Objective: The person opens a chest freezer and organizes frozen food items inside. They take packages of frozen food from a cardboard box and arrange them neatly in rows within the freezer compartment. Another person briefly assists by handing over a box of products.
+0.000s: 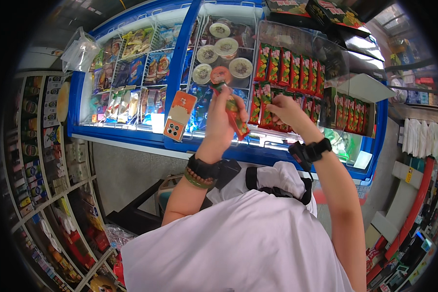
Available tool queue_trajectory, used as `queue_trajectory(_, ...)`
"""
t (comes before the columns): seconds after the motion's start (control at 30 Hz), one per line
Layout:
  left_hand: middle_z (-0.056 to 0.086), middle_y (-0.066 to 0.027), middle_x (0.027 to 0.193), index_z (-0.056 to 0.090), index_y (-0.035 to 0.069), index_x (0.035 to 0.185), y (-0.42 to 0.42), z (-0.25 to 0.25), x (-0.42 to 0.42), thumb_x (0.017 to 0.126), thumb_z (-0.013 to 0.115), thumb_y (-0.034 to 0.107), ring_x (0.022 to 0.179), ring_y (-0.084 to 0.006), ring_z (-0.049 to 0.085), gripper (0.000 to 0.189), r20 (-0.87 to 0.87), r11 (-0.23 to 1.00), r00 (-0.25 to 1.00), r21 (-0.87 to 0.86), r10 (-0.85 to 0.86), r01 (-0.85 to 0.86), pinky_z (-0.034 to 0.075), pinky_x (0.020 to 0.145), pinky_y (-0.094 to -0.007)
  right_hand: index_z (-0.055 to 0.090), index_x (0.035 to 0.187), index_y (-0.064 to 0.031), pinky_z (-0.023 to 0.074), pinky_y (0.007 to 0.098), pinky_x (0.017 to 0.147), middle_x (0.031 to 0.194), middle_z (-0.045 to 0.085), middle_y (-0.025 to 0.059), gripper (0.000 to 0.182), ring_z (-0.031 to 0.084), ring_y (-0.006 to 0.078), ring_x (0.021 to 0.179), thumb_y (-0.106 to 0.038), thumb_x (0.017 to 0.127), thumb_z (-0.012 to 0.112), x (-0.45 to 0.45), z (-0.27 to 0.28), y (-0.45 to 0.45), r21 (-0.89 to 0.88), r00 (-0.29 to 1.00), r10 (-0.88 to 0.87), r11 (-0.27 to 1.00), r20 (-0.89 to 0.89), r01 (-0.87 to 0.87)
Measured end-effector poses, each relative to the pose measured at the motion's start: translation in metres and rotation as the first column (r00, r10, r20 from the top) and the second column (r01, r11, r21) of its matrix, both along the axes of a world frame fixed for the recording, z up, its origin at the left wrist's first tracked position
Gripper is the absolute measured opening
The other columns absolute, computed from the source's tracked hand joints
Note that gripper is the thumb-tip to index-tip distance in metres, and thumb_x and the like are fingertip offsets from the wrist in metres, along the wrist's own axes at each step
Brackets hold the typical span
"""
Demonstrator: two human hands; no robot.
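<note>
My left hand grips a red-and-green wrapped snack packet, tilted across the palm above the freezer. Over to the right, the fingertips of my right hand pinch the edge of another such packet in the front row. That packet overlaps its neighbours and stands a little higher. Behind it runs a back row of matching packets, side by side in a clear display holder. Part of the front row is hidden by my right hand. To the right, an open carton holds several more packets.
A blue chest freezer holds lidded cups and bagged frozen treats. A phone in an orange-and-cream case lies on its middle divider. Dark boxes are stacked at the back right. Stocked shelves stand on the left.
</note>
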State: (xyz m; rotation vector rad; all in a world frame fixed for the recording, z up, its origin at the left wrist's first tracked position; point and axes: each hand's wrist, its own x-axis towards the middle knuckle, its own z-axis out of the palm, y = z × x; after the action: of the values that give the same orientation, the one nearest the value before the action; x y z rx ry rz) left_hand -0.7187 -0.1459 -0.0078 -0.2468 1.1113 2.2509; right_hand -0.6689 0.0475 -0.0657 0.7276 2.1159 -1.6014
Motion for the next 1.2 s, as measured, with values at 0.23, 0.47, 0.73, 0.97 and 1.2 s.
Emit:
queue_trajectory(0.23, 0.063, -0.0096, 0.084, 0.051, 0.005, 0.101, -0.001, 0.004, 0.003, 0.098, 0.044, 0.029, 0.068, -0.02, 0.062, 0.026, -0.064, 0.998, 0.997, -0.045, -0.051, 0.048, 0.051, 0.067, -0.0338, 0.056, 0.095, 0.0039, 0.0552, 0.0266, 0.055, 0.08, 0.066, 0.0121, 0.017, 0.068, 0.0175, 0.065, -0.011, 0.087, 0.061, -0.022, -0.025, -0.014, 0.159, 0.982, 0.16, 0.972, 0.096, -0.174)
queue_trajectory(0.47, 0.059, -0.0123, 0.114, 0.05, 0.001, 0.115, 0.019, 0.015, 0.012, 0.101, 0.036, 0.021, 0.109, -0.0192, 0.058, 0.028, -0.239, 0.984, 0.954, -0.067, -0.179, 0.167, 0.045, 0.094, -0.0306, 0.059, 0.098, 0.0014, 0.0504, 0.0285, 0.065, 0.08, 0.065, 0.0098, 0.026, 0.064, 0.0148, 0.07, -0.024, 0.094, 0.054, 0.02, 0.062, -0.028, -0.242, 0.965, -0.177, 0.962, -0.194, 0.127)
queue_trajectory(0.73, 0.046, -0.0147, 0.125, 0.034, -0.002, 0.131, 0.046, 0.014, 0.012, 0.096, 0.049, 0.014, 0.114, -0.0185, 0.047, 0.041, -0.639, 0.948, 0.735, -0.318, -0.228, 0.018, 0.038, 0.095, -0.03, 0.055, 0.102, 0.0012, 0.0435, 0.0192, 0.066, 0.084, 0.058, -0.0005, 0.021, 0.052, 0.0036, 0.076, -0.017, 0.093, 0.059, 0.04, 0.083, -0.017, -0.346, 0.925, -0.243, 0.929, -0.293, 0.134)
queue_trajectory(0.97, 0.047, -0.0217, 0.128, 0.034, 0.0, 0.133, 0.016, -0.019, -0.01, 0.092, 0.051, 0.011, 0.121, -0.0309, 0.047, 0.046, -0.733, 0.735, 0.502, -0.631, -0.459, -0.249, 0.038, 0.098, -0.0388, 0.058, 0.096, 0.0046, 0.0551, 0.0261, 0.056, 0.075, 0.063, 0.0093, 0.028, 0.064, 0.014, 0.062, -0.023, 0.089, 0.061, -0.008, 0.009, 0.016, 0.085, 0.99, 0.027, 0.996, 0.141, -0.039)
queue_trajectory(1.2, 0.056, -0.0223, 0.118, 0.041, -0.003, 0.126, 0.016, -0.036, -0.003, 0.089, 0.053, 0.008, 0.111, -0.0329, 0.056, 0.041, -0.662, 0.774, 0.579, -0.628, -0.476, -0.081, 0.045, 0.091, -0.0387, 0.062, 0.091, 0.0053, 0.0562, 0.0298, 0.059, 0.078, 0.067, 0.0141, 0.026, 0.069, 0.0214, 0.069, -0.02, 0.086, 0.063, -0.022, -0.018, 0.012, 0.185, 0.958, 0.14, 0.964, 0.249, -0.189)
